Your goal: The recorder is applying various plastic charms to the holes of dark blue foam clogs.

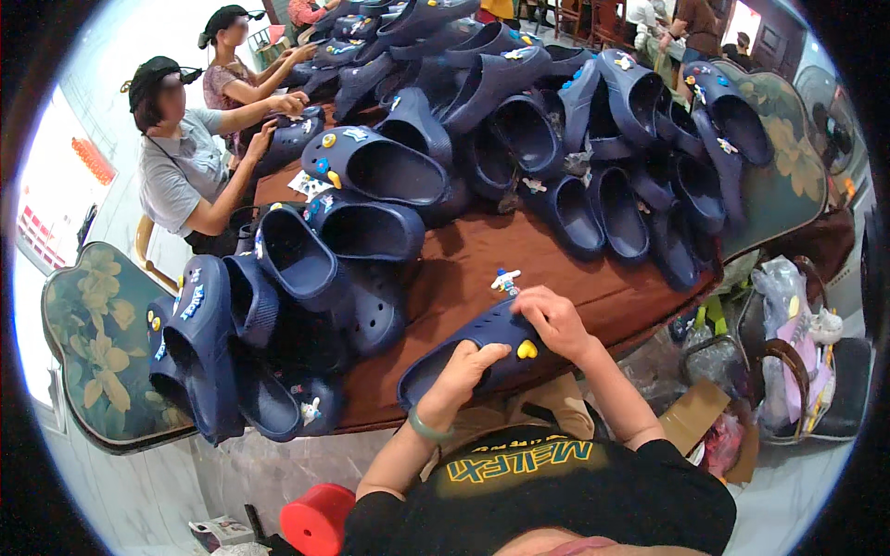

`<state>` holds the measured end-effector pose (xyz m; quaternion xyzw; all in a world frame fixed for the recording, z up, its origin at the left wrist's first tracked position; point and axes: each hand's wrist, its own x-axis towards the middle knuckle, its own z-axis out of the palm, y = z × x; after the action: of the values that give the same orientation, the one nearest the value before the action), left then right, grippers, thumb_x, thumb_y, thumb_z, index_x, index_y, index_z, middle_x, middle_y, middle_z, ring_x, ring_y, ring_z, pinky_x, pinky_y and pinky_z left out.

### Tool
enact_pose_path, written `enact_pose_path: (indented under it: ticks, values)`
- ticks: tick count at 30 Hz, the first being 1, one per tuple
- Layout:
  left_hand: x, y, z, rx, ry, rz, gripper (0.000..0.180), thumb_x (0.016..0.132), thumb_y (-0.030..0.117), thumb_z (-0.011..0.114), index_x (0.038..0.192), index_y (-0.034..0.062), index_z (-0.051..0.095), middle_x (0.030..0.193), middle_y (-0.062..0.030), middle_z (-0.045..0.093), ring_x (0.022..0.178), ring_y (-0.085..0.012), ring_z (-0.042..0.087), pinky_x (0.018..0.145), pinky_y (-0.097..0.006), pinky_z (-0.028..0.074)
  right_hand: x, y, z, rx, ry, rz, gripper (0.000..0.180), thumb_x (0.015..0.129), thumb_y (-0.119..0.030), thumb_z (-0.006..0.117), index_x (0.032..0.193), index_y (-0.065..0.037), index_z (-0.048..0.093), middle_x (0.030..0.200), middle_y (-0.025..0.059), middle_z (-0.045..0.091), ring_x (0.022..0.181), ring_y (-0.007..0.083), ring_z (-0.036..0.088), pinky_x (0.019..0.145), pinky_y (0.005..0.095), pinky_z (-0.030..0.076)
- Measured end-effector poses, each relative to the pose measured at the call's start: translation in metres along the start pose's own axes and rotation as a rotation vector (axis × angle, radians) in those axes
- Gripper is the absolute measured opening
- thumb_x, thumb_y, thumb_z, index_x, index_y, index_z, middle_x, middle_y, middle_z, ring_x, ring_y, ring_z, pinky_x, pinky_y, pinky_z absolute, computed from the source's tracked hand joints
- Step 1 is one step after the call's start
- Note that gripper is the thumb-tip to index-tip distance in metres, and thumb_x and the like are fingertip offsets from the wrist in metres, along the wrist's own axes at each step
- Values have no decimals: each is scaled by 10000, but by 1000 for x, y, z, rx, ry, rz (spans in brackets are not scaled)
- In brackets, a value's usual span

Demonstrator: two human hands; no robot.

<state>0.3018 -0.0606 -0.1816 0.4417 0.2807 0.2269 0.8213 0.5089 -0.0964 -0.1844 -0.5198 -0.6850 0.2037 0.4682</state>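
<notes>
One clog, two hands, and here's the grip: the left hand (466,366) is clamped on the navy clog (482,334), thumb stretched along its upper, the other fingers mostly out of sight. Up at the toe part, the right hand (554,320) has its fingers bent, tips drawn close together and touching the upper; whether they're pinching anything, I can't tell! The clog lies tilted over the near edge of the brown-covered table (464,264), right in front of the wearer, its opening toward the left.

One yellow heart charm (527,349) sits on the upper, between the two hands. One white figure charm (506,281) shows at the far edge, just beside the right fingertips; fixed or loose, I can't call it. One pale green bangle (429,426) rings the left wrist.

Moving out: on the left, a cluster of clogs (211,357), at least six; across the table, a big heap (496,88), well over ten, too overlapped to count. Two co-workers in dark caps on the left side, the nearer one (181,185) with hands at another clog (295,134). Two floral panels (97,347), one each side. And down below, one red stool (317,519)!
</notes>
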Motion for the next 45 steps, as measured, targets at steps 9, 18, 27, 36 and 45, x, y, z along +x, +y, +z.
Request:
enact_pose_path:
  ticks: [9, 18, 27, 36, 45]
  values:
    - [0, 2, 4, -112, 28, -1, 322, 839, 50, 582, 1151, -26, 595, 1081, -60, 647, 951, -152, 619, 864, -293, 493, -42, -8, -4, -371, -23, -317, 464, 725, -322, 781, 1134, -136, 666, 1167, 13, 638, 1133, 192, 561, 1022, 441, 321]
    - [5, -7, -1, -115, 44, 24, 350, 805, 24, 596, 1152, -28, 596, 1078, -69, 657, 954, -175, 630, 883, -314, 494, -47, -3, 15, -506, 109, -317, 300, 805, -272, 707, 1063, -129, 648, 1111, 2, 652, 1090, 195, 587, 972, 436, 359]
    - [3, -4, 2, -51, 49, 64, 310, 818, 57, 584, 1119, -10, 618, 1033, -50, 660, 924, -140, 617, 859, -290, 484, -47, -6, 28, -538, 189, -309, 196, 875, -198, 622, 1040, -93, 616, 1052, 52, 645, 1050, 232, 599, 920, 417, 396]
    - [3, -3, 6, -79, 20, 46, 365, 836, 65, 548, 1189, -19, 578, 1078, -67, 656, 957, -158, 630, 871, -305, 503, -25, -5, 26, -334, 351, -9, 105, 938, -79, 524, 968, -39, 616, 867, 101, 641, 819, 264, 631, 687, 355, 466]
    - [3, -10, 7, -39, -40, 97, 393, 873, 111, 544, 1240, -32, 551, 1160, -86, 637, 1058, -182, 595, 953, -334, 458, 8, 51, -28, -146, 407, 196, 197, 917, -85, 587, 1099, -15, 617, 985, 137, 634, 871, 212, 611, 772, 324, 478]
